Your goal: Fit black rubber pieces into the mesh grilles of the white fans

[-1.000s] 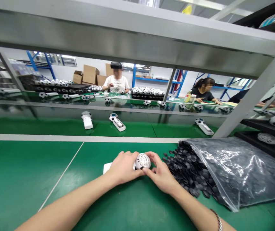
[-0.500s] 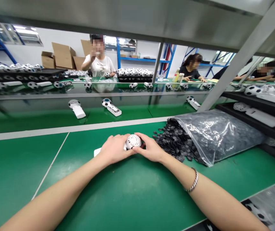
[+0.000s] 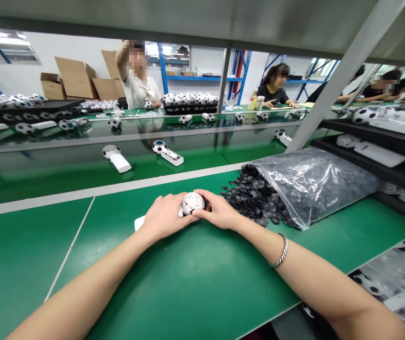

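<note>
A white handheld fan (image 3: 193, 203) with a round, soccer-ball-patterned grille lies low over the green table, between my two hands. My left hand (image 3: 165, 215) covers its handle and neck, and a white end of the handle sticks out past the wrist side. Curled around the right edge of the round head is my right hand (image 3: 218, 210), its thumb at the front and its fingers behind. Whether the right fingers also pinch a small black piece is hidden. Loose black pieces (image 3: 255, 198) spill from a clear plastic bag (image 3: 315, 184) just right of my right hand.
Beyond a pale strip, a green conveyor belt (image 3: 202, 160) carries similar fans (image 3: 168, 153). Black trays (image 3: 368, 151) of fans are stacked at the right beside a slanted metal post (image 3: 344, 75). Several co-workers sit across the line. A metal shelf (image 3: 188, 23) hangs overhead.
My view has shifted slightly; both hands keep their hold on the fan. Across the line, the co-worker in white has raised an arm to the head. The belt's fans sit slightly farther right.
</note>
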`<state>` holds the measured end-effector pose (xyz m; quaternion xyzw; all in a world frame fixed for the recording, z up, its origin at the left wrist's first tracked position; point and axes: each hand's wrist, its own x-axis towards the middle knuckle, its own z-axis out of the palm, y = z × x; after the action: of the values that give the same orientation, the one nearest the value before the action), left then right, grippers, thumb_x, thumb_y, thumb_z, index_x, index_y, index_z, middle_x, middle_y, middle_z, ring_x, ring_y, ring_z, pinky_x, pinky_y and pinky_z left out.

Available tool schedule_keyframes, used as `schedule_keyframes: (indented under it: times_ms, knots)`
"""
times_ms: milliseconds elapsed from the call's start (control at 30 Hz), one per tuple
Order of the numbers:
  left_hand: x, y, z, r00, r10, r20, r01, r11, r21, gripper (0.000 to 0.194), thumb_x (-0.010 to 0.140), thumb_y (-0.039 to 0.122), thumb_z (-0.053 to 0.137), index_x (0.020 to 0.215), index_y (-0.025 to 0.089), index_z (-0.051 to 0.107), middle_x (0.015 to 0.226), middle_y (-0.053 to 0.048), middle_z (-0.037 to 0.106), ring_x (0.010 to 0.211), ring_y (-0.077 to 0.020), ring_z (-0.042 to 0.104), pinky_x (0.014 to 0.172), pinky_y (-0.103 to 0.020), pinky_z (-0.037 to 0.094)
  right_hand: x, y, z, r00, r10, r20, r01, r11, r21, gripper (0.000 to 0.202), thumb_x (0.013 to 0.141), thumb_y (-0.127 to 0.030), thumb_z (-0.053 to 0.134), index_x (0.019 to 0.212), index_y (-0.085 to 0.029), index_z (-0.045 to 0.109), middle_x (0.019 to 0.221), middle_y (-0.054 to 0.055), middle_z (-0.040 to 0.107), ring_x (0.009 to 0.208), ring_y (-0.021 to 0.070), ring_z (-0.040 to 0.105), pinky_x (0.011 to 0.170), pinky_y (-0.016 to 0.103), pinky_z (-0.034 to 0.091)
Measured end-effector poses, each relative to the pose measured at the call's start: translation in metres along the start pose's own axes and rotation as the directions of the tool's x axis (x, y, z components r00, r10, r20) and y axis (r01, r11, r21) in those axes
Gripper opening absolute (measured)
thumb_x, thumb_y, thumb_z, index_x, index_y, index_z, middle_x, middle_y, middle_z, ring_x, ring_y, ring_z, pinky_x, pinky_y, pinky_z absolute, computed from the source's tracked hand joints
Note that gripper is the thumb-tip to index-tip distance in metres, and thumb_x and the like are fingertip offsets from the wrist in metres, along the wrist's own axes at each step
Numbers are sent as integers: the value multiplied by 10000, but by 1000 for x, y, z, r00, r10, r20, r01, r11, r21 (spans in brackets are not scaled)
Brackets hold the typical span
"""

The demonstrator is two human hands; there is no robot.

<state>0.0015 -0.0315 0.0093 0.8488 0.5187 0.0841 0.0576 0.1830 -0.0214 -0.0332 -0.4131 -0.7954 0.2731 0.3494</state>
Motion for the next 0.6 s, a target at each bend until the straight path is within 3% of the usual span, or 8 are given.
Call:
schedule_keyframes:
  times_ms: [167, 600]
  knots:
    - [-1, -4, -3, 998, 45, 33, -43, 998, -55, 531, 734, 594, 475, 1178, 303, 463, 1005, -15, 625, 873, -265, 565, 682, -332, 410, 1, 0, -1, 1000, 5, 18, -5, 1000, 24, 537, 739, -311, 638, 1223, -171, 453, 1206, 96, 526, 1056, 241, 514, 839, 367, 457]
    - [0, -6, -4, 999, -12, 48, 14, 999, -48, 525, 739, 583, 477, 1212, 357, 446, 953, 1, 635, 845, -251, 578, 659, -311, 423, 1, -4, 0, 999, 29, -13, -29, 998, 47, 508, 711, -302, 654, 1170, -166, 483, 1120, 76, 571, 988, 233, 543, 842, 379, 452]
